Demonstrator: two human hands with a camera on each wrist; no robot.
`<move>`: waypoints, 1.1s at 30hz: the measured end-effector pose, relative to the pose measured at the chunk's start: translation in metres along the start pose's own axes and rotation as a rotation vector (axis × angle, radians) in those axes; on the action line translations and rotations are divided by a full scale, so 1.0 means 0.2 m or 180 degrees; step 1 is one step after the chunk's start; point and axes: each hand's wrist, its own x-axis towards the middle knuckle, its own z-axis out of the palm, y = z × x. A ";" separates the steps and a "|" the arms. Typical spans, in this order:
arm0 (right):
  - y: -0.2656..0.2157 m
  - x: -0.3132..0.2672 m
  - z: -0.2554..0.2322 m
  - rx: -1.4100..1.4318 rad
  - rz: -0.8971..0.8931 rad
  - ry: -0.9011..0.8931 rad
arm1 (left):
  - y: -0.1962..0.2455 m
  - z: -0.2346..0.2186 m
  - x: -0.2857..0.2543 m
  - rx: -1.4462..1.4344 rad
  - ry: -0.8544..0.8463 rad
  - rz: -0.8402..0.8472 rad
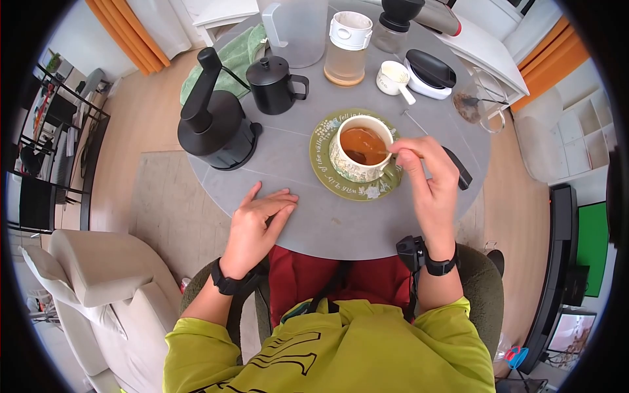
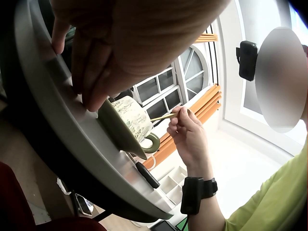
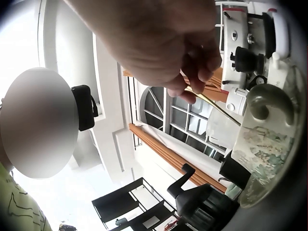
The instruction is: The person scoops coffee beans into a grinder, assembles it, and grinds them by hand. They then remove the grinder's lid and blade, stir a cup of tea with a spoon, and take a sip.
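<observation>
Item: cup [image 1: 349, 169], pale with a printed floral wall, holding brown liquid [image 1: 363, 143]; stands upright on a green saucer [image 1: 322, 160], white lettering and flowers about its rim. Position: on a grey tabletop [image 1: 308, 229], forward of the person and nearer the right hand [image 1: 431, 173].

Utensil: slender, gold-coloured [image 3: 216, 108]; upper end pinched between thumb and fingers of the right hand, shaft slanting down into the cup, lower end hidden.

Left hand [image 1: 257, 219]: resting on the tabletop near its edge, fingers relaxed and slightly apart, left of the saucer.

Adjacent, right: black oblong object [image 1: 460, 171], partly behind the right hand.

Adjacent, left and beyond: black crank-handled device [image 1: 219, 124]; black lidded pot [image 1: 268, 95]; green cloth [image 1: 239, 56].

Far side: clear pitcher [image 1: 301, 39]; glass vessel with white collar [image 1: 344, 64]; small white handled cup [image 1: 391, 77]; black-and-white container [image 1: 429, 72].
</observation>
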 end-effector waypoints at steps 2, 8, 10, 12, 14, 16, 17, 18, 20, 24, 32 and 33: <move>0.00 0.01 0.02 0.0135 0.0000 -0.0060 | -0.01 0.00 0.00 0.0049 0.0023 0.0040; 0.02 0.02 0.03 -0.0632 -0.0453 0.0221 | -0.01 0.00 0.00 0.0045 0.0030 0.0047; 0.01 0.02 0.01 -0.0835 -0.0491 0.0375 | -0.01 0.00 0.00 0.0000 0.0007 0.0014; 0.00 0.01 -0.02 -0.0744 -0.0391 0.0332 | -0.01 0.00 0.00 -0.0013 0.0003 0.0006; -0.01 0.00 -0.03 -0.0656 -0.0286 0.0295 | 0.00 0.00 0.00 -0.0016 0.0003 0.0003; -0.02 0.00 -0.02 -0.0325 -0.0163 0.0072 | 0.00 0.00 0.00 -0.0017 -0.0002 0.0006; -0.02 0.00 -0.02 -0.0327 -0.0159 0.0078 | 0.00 0.00 0.00 -0.0006 -0.0003 0.0011; -0.02 0.00 0.00 -0.0226 -0.0192 0.0024 | 0.00 0.00 0.00 0.0006 -0.0002 0.0015; -0.01 0.00 0.02 -0.0120 -0.0225 -0.0029 | -0.01 0.01 0.00 0.0060 0.0026 0.0054; 0.02 0.01 0.04 -0.0408 -0.0360 0.0064 | 0.01 0.00 0.00 0.0023 0.0006 0.0016; 0.01 0.00 -0.03 -0.1168 -0.0650 0.0333 | -0.01 0.01 0.00 0.0111 0.0054 0.0082; 0.00 0.00 -0.04 -0.0972 -0.0575 0.0291 | -0.01 0.01 0.00 0.0112 0.0057 0.0089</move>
